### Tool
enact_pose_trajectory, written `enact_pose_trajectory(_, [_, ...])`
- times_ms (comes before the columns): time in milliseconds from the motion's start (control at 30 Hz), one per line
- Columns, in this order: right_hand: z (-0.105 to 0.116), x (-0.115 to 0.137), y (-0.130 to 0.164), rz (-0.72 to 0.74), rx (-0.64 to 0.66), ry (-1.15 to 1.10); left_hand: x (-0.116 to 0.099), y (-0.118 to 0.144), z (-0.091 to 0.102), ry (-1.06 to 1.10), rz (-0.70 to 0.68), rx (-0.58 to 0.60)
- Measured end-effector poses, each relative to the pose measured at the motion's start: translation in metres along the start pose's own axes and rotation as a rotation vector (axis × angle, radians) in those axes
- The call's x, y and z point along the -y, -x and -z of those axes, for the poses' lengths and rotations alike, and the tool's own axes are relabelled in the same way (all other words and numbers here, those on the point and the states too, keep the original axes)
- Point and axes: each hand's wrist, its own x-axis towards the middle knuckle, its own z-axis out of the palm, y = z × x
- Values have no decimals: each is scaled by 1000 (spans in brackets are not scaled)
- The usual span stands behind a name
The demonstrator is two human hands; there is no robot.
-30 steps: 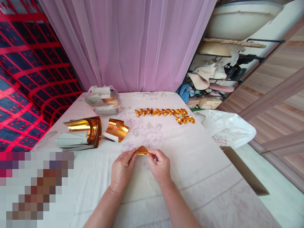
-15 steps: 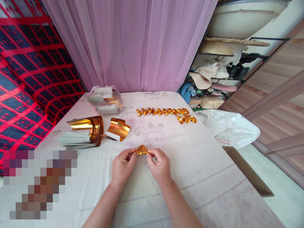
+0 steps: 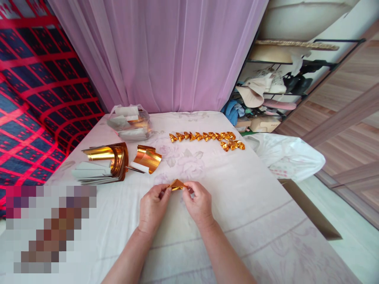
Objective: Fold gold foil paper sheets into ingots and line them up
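Pinched a small folded gold foil piece (image 3: pixel 177 184) between left hand (image 3: pixel 152 208) and right hand (image 3: pixel 199 204), close together, fingertips clamped on its two ends. Held it just above the white floral cloth (image 3: pixel 242 221), near the front middle of the surface, peak pointing up. Judged as mid-fold: a crease being pressed in, shape not yet matching the finished ones farther off. Would call next for a firm squeeze along the crease and a tuck of the loose ends, with care not to let the slippery foil spring open.

Farther left, saw curled gold strips (image 3: pixel 147 159) lying just beside a stack of gold and white strips (image 3: pixel 103 163). Beyond those, noted a clear plastic bag (image 3: pixel 130 124) with more strips inside. Farther middle, counted no number but saw a row of folded gold pieces (image 3: pixel 204 137) laid touching, bending at its right end. Ended at a pink curtain (image 3: pixel 177 55) behind.
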Motion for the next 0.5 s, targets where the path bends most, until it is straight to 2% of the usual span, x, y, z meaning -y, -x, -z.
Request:
enact_pose_trajectory(167, [0,-4,0,-19,40,36,0,-2,0,8,-11,12])
enact_pose_trajectory(500, [-3,-5,0,-62,37,-33,-1,-1,1,-76,-83,-19])
